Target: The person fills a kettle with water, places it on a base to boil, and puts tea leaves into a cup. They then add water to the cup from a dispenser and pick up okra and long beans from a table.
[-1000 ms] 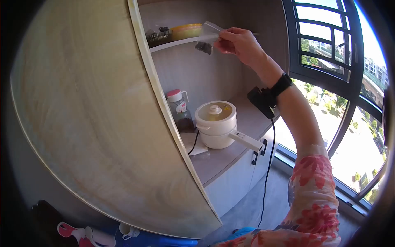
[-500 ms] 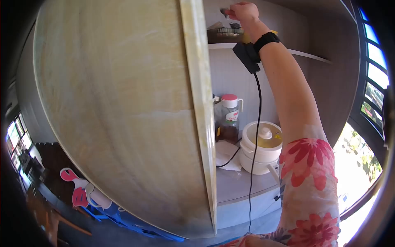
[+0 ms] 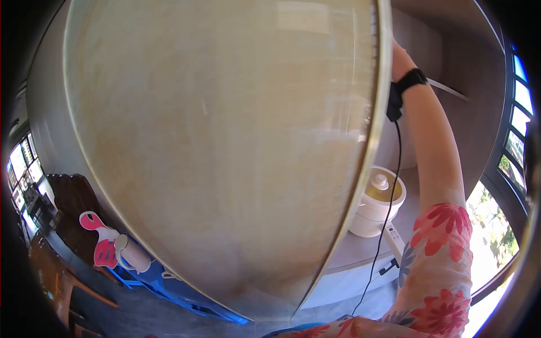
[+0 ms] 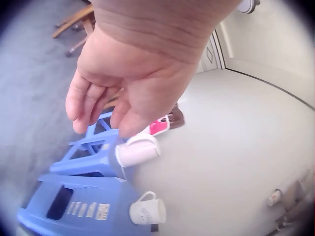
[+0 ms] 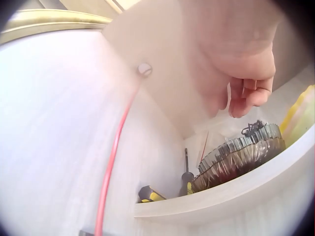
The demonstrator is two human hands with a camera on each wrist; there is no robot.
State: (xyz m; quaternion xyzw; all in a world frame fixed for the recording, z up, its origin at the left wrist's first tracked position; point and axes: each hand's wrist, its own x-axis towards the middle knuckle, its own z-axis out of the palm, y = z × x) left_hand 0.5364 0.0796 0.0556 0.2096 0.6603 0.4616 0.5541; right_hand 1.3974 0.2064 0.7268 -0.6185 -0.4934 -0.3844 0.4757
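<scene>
My right hand reaches past the edge of the marbled door panel, which hides its fingers in the head view. In the right wrist view this hand hangs above a ribbed glass bowl on a white shelf; its fingers are loosely bent, with nothing plainly seen in them. A blurry clear patch lies behind the bowl, too unclear to name. My left hand hangs with relaxed, slightly bent fingers and holds nothing, above a blue stool.
A white cooker stands on the counter under the shelf. Yellow-handled tools and a yellow bowl flank the glass bowl; a red cord hangs nearby. A pink jug and a white mug stand on blue stools.
The view has swung left, so the panel covers more of the cupboard. My right hand has moved from in front of the shelf to behind the panel's edge; the small clear bag is no longer plainly visible.
</scene>
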